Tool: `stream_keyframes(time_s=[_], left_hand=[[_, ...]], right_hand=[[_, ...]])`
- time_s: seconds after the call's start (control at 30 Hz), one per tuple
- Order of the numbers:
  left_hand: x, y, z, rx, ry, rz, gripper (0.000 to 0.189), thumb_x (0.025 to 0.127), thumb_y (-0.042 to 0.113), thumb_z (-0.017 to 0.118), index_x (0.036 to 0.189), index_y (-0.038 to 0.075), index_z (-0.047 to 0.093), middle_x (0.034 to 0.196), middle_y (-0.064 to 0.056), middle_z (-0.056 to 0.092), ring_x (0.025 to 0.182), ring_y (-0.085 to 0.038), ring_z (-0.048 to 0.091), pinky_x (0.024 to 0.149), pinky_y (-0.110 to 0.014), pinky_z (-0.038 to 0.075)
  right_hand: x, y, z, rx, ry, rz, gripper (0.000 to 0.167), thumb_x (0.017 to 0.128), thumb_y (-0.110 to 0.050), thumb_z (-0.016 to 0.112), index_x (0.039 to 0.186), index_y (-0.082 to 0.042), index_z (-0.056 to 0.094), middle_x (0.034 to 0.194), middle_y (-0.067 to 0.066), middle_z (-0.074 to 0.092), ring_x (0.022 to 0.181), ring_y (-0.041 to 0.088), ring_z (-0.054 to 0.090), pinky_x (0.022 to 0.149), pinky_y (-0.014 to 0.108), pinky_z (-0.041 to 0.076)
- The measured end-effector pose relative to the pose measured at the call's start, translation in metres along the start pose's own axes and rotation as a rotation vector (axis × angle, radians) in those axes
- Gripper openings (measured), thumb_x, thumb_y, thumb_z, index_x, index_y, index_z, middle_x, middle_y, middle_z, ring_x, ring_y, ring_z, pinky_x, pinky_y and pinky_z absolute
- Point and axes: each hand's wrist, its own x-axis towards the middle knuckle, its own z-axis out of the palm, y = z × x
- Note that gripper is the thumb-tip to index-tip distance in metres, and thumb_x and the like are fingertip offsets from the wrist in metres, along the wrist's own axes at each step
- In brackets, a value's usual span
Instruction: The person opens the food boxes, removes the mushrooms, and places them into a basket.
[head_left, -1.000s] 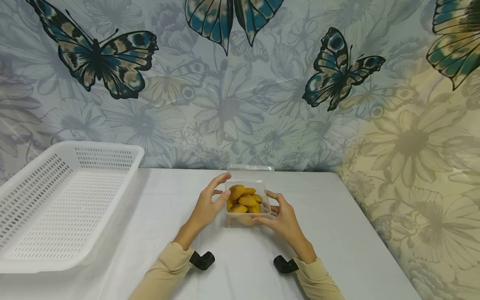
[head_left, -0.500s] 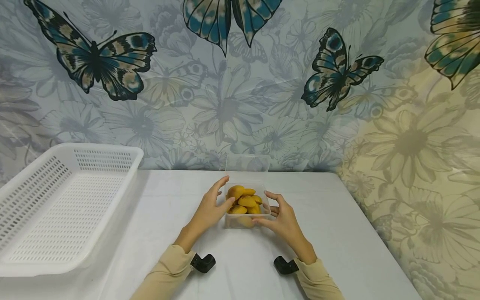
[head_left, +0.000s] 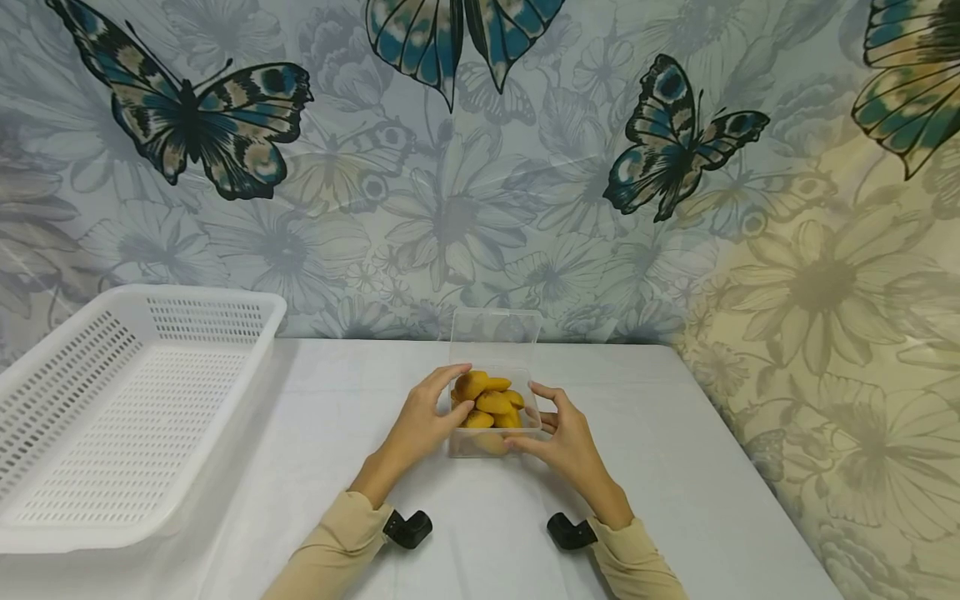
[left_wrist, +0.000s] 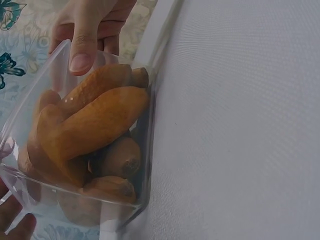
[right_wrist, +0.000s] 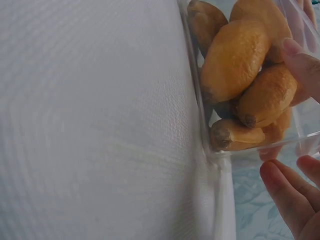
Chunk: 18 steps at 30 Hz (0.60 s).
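Note:
A small clear plastic box (head_left: pixel 495 442) stands near the table's far edge, holding several oblong yellow-orange pieces (head_left: pixel 495 402) with brown tips. Behind it, the box's clear lid (head_left: pixel 495 326) stands raised. On the box's left side, my left hand (head_left: pixel 420 421) holds it, index finger by the far corner and thumb over the rim. My right hand (head_left: pixel 566 442) grips the right side, its thumb on the front wall. In the left wrist view, the right hand's thumb (left_wrist: pixel 81 55) lies against the plastic. Right-hand fingers (right_wrist: pixel 287 197) show beside the box in the right wrist view.
A large white perforated basket (head_left: pixel 168 400) sits at the left of the table (head_left: pixel 697 467). A butterfly-patterned wall covering (head_left: pixel 450 208) rises behind the table's far edge. Black devices (head_left: pixel 407 528) are strapped to both wrists.
The lid has risen from lying low behind the box to standing upright. My left hand has come in closer, its fingers and thumb now against the box's left side. The right hand stays put.

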Motion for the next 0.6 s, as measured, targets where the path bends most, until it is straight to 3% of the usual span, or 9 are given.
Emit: stream_keyframes(time_s=[0.17, 0.27, 0.6], left_hand=[[-0.0007, 0.0032, 0.0004, 0.036, -0.11, -0.059, 0.054, 0.096, 0.014, 0.065, 0.146, 0.005, 0.046, 0.152, -0.013, 0.046, 0.144, -0.029, 0.04, 0.12, -0.048, 0.033], [-0.0005, 0.0047, 0.0002, 0.07, -0.143, -0.077, 0.054, 0.098, 0.015, 0.061, 0.148, 0.005, 0.043, 0.154, -0.013, 0.042, 0.146, -0.029, 0.035, 0.122, -0.05, 0.029], [0.0002, 0.0045, 0.0029, 0.078, -0.092, -0.072, 0.052, 0.095, 0.013, 0.065, 0.144, 0.004, 0.049, 0.148, -0.012, 0.05, 0.141, -0.03, 0.042, 0.118, -0.05, 0.036]], right_hand=[[0.0, -0.0003, -0.0001, -0.004, 0.001, -0.011, 0.08, 0.069, -0.01, 0.089, 0.134, 0.003, 0.044, 0.147, 0.026, 0.045, 0.111, 0.043, 0.066, 0.09, 0.04, 0.058], [0.0002, -0.0008, 0.0, -0.01, 0.003, -0.015, 0.08, 0.069, -0.01, 0.089, 0.134, 0.003, 0.043, 0.147, 0.026, 0.045, 0.111, 0.043, 0.066, 0.09, 0.04, 0.058], [-0.001, -0.0029, -0.0002, -0.014, -0.003, 0.002, 0.082, 0.069, -0.009, 0.089, 0.134, 0.005, 0.042, 0.148, 0.026, 0.045, 0.111, 0.044, 0.066, 0.088, 0.039, 0.059]])
